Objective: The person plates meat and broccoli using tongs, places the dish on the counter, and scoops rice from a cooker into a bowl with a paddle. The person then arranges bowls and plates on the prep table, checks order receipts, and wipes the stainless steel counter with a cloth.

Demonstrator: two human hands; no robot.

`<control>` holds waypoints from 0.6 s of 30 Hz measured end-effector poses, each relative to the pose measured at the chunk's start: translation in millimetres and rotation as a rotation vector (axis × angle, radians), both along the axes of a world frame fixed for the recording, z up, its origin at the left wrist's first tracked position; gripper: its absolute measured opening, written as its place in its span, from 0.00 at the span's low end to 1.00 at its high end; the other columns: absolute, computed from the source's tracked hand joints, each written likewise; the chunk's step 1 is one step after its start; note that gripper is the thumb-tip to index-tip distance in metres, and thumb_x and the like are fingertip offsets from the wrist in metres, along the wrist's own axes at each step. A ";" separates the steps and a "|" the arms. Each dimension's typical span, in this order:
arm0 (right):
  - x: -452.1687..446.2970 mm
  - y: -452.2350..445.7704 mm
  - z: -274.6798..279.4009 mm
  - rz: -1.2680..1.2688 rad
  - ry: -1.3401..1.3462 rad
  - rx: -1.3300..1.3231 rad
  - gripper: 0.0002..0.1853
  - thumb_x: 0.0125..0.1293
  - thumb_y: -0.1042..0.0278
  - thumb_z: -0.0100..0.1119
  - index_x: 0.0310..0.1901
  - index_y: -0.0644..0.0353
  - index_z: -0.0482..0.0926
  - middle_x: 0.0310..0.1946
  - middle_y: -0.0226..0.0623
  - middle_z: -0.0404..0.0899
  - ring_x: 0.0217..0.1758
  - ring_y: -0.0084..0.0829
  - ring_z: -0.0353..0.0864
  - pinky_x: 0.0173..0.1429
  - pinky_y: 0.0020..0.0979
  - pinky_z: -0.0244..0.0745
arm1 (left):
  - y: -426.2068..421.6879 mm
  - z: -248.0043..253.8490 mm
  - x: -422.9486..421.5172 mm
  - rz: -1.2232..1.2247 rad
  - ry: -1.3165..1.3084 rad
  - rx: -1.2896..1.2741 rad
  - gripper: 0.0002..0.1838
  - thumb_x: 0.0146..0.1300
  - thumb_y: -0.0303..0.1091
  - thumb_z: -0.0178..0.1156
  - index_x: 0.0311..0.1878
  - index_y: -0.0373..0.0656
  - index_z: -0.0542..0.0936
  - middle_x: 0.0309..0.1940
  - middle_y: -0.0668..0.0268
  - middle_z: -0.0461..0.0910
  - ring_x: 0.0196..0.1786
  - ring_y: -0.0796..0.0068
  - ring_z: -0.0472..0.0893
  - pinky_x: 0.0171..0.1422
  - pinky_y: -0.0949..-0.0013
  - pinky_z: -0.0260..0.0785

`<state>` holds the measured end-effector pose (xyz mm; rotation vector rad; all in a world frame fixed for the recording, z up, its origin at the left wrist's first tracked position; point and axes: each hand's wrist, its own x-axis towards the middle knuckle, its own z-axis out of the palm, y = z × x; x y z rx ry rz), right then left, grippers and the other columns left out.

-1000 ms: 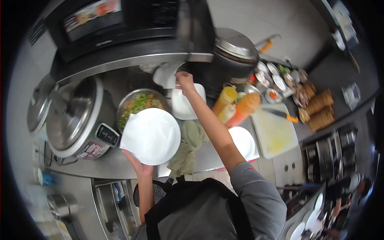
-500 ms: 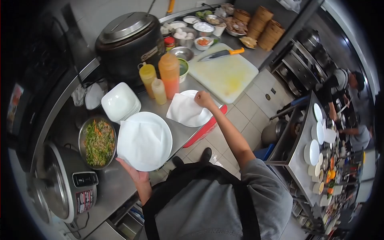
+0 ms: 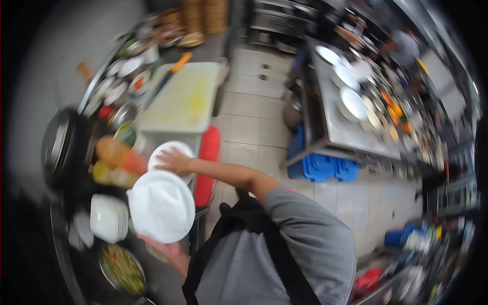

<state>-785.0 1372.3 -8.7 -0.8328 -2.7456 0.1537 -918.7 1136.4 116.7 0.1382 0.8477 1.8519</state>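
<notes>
My left hand (image 3: 165, 247) grips the near rim of a round white plate (image 3: 189, 203) from below, with its fingers partly hidden. A white paper napkin (image 3: 158, 206) lies on that plate. Just beyond it, my right hand (image 3: 175, 161) rests with its fingers stretched out over a second white plate (image 3: 178, 146). Motion blurs those fingers slightly, and the paper on this plate is hard to make out. An orange-filled squeeze bottle (image 3: 122, 156) and a yellow one (image 3: 102, 173) are close on the left.
A cutting board (image 3: 185, 101) with an orange-handled knife (image 3: 168, 79) lies farther back. Stacked square bowls (image 3: 109, 218) and a metal bowl of shredded vegetables (image 3: 122, 269) are at left. Across the tiled aisle stands a steel table (image 3: 338, 127) with white bowls (image 3: 352, 103); other people work behind it.
The view has swung to the right. My left hand has brought its plate up beside the second plate. My right hand has gone from closed to stretched out over the second plate.
</notes>
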 end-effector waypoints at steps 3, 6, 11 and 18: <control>28.7 0.8 55.0 -0.159 0.382 -0.340 0.34 0.64 0.43 0.40 0.69 0.44 0.47 0.71 0.46 0.39 0.74 0.47 0.35 0.69 0.58 0.36 | 30.2 -11.6 -0.1 -0.243 -0.051 -0.014 0.34 0.65 0.54 0.46 0.66 0.40 0.57 0.66 0.58 0.59 0.66 0.56 0.60 0.69 0.50 0.51; 98.8 17.5 64.8 -0.354 0.783 -0.364 0.37 0.65 0.45 0.41 0.69 0.55 0.45 0.70 0.50 0.39 0.74 0.48 0.35 0.71 0.50 0.36 | 62.7 -11.8 29.4 -0.412 -0.033 -0.102 0.27 0.63 0.38 0.50 0.63 0.35 0.61 0.60 0.54 0.65 0.62 0.57 0.66 0.67 0.53 0.55; 292.5 37.7 64.0 -1.127 1.273 0.027 0.42 0.60 0.55 0.57 0.67 0.65 0.44 0.68 0.53 0.44 0.71 0.44 0.45 0.71 0.40 0.46 | 133.8 -14.6 118.8 -0.757 -0.068 -0.131 0.26 0.57 0.27 0.52 0.60 0.33 0.63 0.56 0.53 0.69 0.59 0.58 0.69 0.65 0.56 0.60; 633.6 -42.6 51.7 -2.434 1.710 0.279 0.63 0.48 0.43 0.66 0.67 0.54 0.23 0.66 0.66 0.26 0.68 0.62 0.44 0.65 0.52 0.56 | 222.7 -48.1 308.7 -1.170 -0.055 -0.033 0.31 0.46 0.16 0.50 0.59 0.35 0.64 0.55 0.54 0.70 0.58 0.55 0.70 0.65 0.56 0.61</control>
